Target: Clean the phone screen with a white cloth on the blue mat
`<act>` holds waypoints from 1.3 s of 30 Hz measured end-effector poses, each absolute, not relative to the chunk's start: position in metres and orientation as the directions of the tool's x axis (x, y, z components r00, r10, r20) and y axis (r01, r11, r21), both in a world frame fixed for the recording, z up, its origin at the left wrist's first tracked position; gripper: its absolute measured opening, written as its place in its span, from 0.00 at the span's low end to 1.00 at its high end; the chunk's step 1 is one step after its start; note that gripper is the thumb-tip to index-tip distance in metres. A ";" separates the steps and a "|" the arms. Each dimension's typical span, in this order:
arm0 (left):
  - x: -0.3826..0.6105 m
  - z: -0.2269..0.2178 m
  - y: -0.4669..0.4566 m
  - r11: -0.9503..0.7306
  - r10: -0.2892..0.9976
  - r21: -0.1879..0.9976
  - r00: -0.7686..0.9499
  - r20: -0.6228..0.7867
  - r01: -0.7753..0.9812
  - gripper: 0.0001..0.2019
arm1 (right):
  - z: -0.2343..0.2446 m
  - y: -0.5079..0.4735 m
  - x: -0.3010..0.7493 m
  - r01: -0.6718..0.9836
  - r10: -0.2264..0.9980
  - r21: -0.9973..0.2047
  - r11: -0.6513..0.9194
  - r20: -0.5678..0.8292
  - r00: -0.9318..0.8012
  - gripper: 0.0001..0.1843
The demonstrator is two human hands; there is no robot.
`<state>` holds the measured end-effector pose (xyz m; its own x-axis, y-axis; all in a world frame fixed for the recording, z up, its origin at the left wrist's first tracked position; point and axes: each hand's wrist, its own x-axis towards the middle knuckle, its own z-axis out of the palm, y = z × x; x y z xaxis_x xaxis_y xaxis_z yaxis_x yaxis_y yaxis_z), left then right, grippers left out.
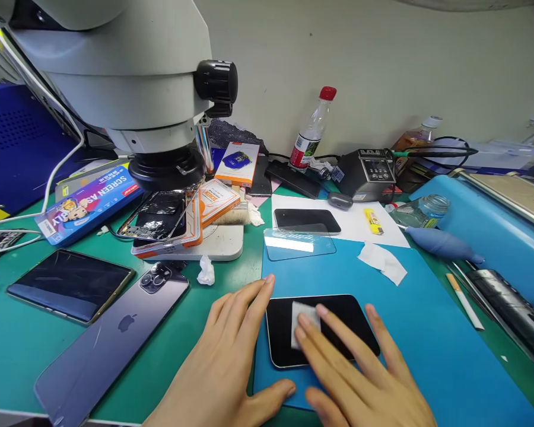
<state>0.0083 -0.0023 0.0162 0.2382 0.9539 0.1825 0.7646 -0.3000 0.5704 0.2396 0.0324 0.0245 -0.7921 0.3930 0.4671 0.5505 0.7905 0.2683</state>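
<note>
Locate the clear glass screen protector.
In the head view the clear glass screen protector lies centre, at the blue mat's far edge, just before the black phone on white paper.

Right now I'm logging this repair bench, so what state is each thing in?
Phone under the hands: face up on the blue mat, screen dark.
White wipe: pressed on that screen by the right hand.
Left hand: flat, steadying the phone's left edge.
Glass protector: lying flat, unapplied.
Second phone: on white paper, screen dark.
Purple phone: face down.
Bottle: upright, red cap on.
</note>
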 end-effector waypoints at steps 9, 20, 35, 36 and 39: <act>0.009 0.016 -0.002 -0.277 0.961 0.561 0.215 0.176 0.780 0.65 | 0.021 0.036 0.239 0.617 0.439 0.273 0.738 0.500 -0.747 0.25; 0.000 0.001 -0.002 -0.322 0.945 0.488 0.250 0.209 0.811 0.59 | 0.022 0.030 0.238 0.717 0.521 0.269 0.643 0.532 -0.667 0.25; 0.003 -0.002 -0.004 -0.329 0.935 0.396 0.236 0.266 0.857 0.48 | 0.021 0.024 0.259 0.681 0.509 0.228 0.696 0.512 -0.691 0.22; 0.005 -0.003 -0.005 -0.309 0.940 0.406 0.212 0.266 0.860 0.47 | 0.021 0.022 0.262 0.675 0.505 0.229 0.701 0.509 -0.697 0.21; 0.009 -0.005 -0.006 -0.266 0.953 0.432 0.167 0.255 0.862 0.44 | 0.023 0.020 0.269 0.779 0.601 0.203 0.593 0.533 -0.596 0.21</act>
